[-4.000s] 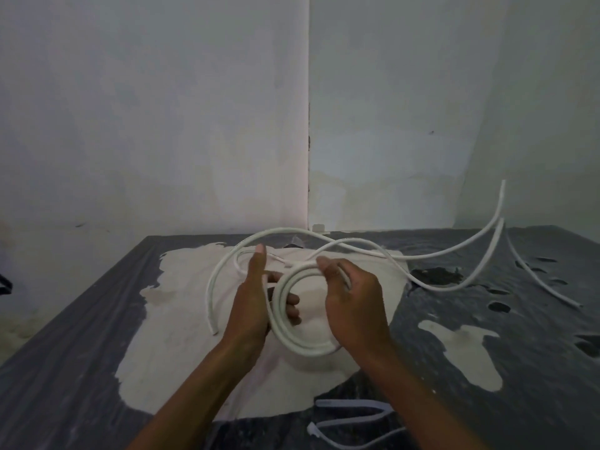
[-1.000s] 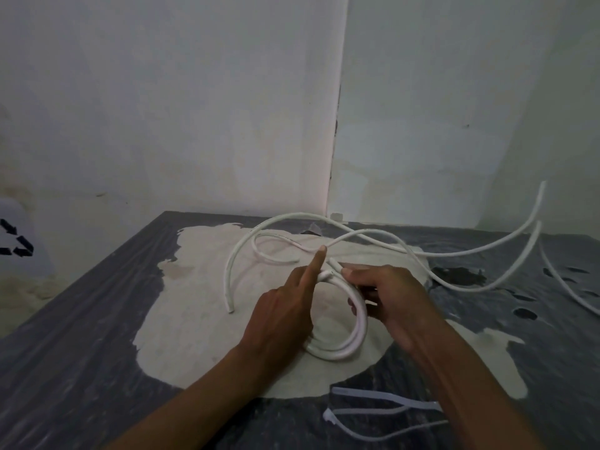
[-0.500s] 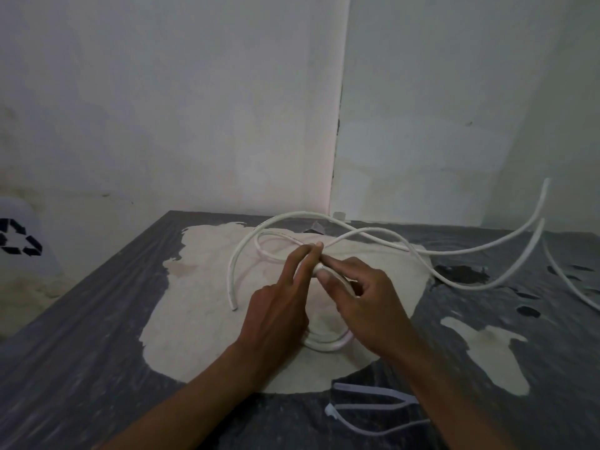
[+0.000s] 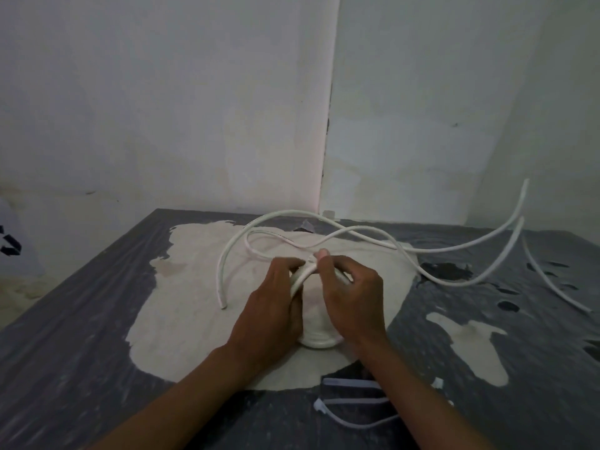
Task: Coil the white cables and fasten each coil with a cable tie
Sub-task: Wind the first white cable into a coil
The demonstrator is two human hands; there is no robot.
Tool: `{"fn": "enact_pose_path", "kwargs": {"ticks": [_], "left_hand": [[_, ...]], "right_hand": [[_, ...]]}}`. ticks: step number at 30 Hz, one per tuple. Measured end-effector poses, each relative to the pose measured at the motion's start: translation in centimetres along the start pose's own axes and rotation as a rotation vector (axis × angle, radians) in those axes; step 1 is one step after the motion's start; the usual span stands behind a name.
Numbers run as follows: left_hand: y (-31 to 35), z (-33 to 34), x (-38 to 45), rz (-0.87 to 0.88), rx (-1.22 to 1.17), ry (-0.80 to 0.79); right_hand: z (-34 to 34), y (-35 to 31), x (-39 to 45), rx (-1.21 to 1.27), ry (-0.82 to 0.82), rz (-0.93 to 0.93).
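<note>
From the head view, the left hand [image 4: 269, 313] and the right hand [image 4: 354, 300] both pinch the top of a small white coil [image 4: 319, 341] standing on the worktop [image 4: 81, 352]. Loose cables [image 4: 454, 248] lie behind. I think a tie goes on next; spare cable ties [image 4: 350, 401] wait near the wrists.

coil [image 4: 319, 342] mostly behind hands, cable ties [image 4: 352, 402] partly under forearm

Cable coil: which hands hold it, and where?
Both. Left hand and right hand pinch the white cable coil at its top, fingertips meeting there.
</note>
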State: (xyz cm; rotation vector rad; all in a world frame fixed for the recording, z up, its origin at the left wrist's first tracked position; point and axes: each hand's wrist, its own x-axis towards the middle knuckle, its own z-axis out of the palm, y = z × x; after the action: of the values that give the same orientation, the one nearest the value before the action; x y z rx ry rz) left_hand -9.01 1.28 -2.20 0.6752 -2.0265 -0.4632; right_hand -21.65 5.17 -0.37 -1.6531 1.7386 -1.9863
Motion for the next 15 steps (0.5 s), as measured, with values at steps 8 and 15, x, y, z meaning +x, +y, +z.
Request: {"fn": "enact_pose_path", "kwargs": {"ticks": [8,15], "left_hand": [[2.0,0.5,0.7,-0.470,-0.747,-0.052],[3.2,0.1,0.7,-0.348,-0.678,0.149]], "right_hand": [[-1.0,0.3,0.8,0.063,0.034,0.184],[-0.5,-1.3,-0.1,0.149,-0.018,0.061]]}}
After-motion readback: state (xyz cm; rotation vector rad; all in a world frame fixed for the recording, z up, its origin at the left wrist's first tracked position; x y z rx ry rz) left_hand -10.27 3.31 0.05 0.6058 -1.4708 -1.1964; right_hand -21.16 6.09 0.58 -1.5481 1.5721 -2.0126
